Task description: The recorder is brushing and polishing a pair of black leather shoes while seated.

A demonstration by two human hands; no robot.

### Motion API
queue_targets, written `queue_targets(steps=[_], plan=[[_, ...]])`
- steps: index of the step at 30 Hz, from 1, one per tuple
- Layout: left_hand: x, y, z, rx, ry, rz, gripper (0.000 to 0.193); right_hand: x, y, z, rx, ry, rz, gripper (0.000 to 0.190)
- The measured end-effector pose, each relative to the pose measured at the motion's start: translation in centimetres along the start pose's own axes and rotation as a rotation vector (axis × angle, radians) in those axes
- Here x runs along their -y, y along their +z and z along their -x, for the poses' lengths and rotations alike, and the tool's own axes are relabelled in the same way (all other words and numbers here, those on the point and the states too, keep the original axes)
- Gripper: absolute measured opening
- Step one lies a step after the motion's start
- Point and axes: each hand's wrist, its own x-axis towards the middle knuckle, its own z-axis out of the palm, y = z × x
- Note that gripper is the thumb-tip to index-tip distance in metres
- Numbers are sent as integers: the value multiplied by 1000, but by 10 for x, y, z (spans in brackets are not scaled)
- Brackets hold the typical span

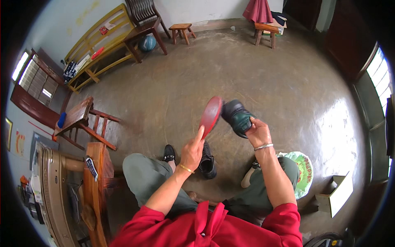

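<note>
My left hand (193,152) grips a red-backed shoe brush (211,115), with the index finger stretched along its back. The brush's dark bristle side faces a black leather shoe (237,116) and is at or close to it; whether they touch is hard to tell. My right hand (259,132) holds that shoe by its opening, thumb on the outside. Below the brush, a second dark lace-up shoe (208,163) stands on the floor between my knees.
A green-and-white plastic bag (304,174) lies by my right knee, with an open box (334,194) beyond it. To the left stand a wooden chair (75,115) and a wooden table (95,185). A yellow bench (101,46), a ball (147,43) and stools (182,27) are near the far wall.
</note>
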Motion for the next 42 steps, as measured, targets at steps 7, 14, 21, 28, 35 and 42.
queue_targets(steps=[7, 14, 21, 28, 35, 42], plan=[[-5, -3, 24, -72, 9, 11, 51, 6, 4, 4, 33, 23, -68, 12], [-25, -10, -24, 38, 53, -155, 59, -10, 9, 17, 102, 79, 44, 13], [-24, -19, -18, 95, 6, -115, 56, -17, 27, 35, 255, 5, 391, 9], [-20, -32, -38, 81, -77, 79, 49, 4, 10, 2, 150, -78, 206, 11], [-36, 9, -6, 19, 99, 8, 52, -4, 22, 20, -117, 182, 88, 27], [-18, 52, 39, 3, 216, 207, 49, 6, 29, 30, 35, 180, -186, 30]])
